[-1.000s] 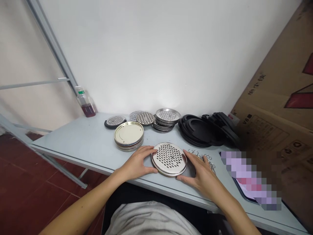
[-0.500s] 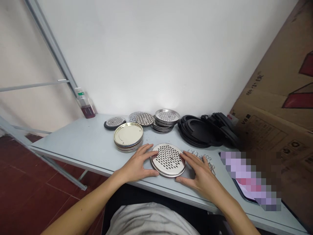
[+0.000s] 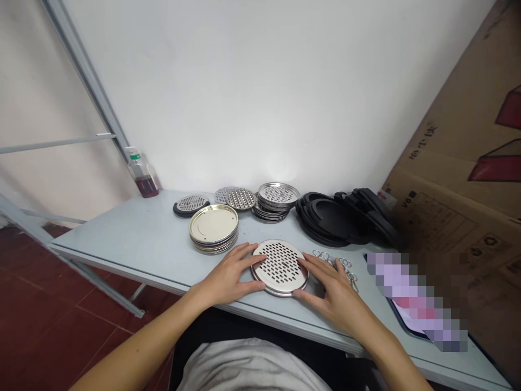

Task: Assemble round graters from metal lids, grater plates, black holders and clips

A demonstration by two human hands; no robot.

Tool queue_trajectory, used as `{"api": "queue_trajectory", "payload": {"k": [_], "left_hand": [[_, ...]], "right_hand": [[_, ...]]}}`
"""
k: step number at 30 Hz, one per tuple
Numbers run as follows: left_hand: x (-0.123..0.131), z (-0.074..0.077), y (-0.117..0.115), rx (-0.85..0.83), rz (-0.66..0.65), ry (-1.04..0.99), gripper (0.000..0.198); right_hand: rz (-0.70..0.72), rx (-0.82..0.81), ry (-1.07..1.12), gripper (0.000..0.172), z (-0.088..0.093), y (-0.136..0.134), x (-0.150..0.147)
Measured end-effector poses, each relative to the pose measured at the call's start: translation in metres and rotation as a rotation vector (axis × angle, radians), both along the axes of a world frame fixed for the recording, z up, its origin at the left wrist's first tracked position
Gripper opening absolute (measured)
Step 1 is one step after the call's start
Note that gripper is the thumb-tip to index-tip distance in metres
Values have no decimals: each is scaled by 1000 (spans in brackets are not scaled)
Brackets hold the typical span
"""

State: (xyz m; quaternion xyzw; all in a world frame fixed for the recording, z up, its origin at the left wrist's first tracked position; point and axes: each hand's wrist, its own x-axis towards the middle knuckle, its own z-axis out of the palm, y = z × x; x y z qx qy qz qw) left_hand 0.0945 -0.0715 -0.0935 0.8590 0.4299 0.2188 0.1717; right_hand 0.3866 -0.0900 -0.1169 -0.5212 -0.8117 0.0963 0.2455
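A round metal grater plate point(image 3: 280, 267) with rows of dark slots lies near the table's front edge, seemingly atop another metal disc whose rim shows below it. My left hand point(image 3: 232, 276) holds its left side, fingertips over the rim and thumb at the lower left edge. On the opposite side, my right hand point(image 3: 331, 282) grips the rim with fingers at the upper right and thumb at the lower right. Left of it stands a stack of gold-coloured metal lids point(image 3: 214, 224). Small metal rings and clips point(image 3: 345, 266) lie just beyond my right fingers.
Along the wall sit a black-rimmed grater disc point(image 3: 192, 204), a coarse grater disc point(image 3: 241, 199), stacked slotted discs point(image 3: 278, 194) and black plastic rings point(image 3: 329, 220). A bottle of dark red liquid point(image 3: 145, 182) stands far left. At right are a blurred-out phone point(image 3: 413, 304) and cardboard box point(image 3: 443, 217).
My fingers have closed slightly further onto the plate. The right thumb now presses its lower right rim, and the left thumb sits at its edge. The other things have stayed put.
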Motion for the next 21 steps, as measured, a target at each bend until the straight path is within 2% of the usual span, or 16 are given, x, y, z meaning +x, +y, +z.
{"api": "queue_trajectory", "payload": {"k": [21], "left_hand": [[0, -1, 0, 44, -12, 31, 61]], "right_hand": [[3, -15, -21, 66, -2, 1, -1]]}}
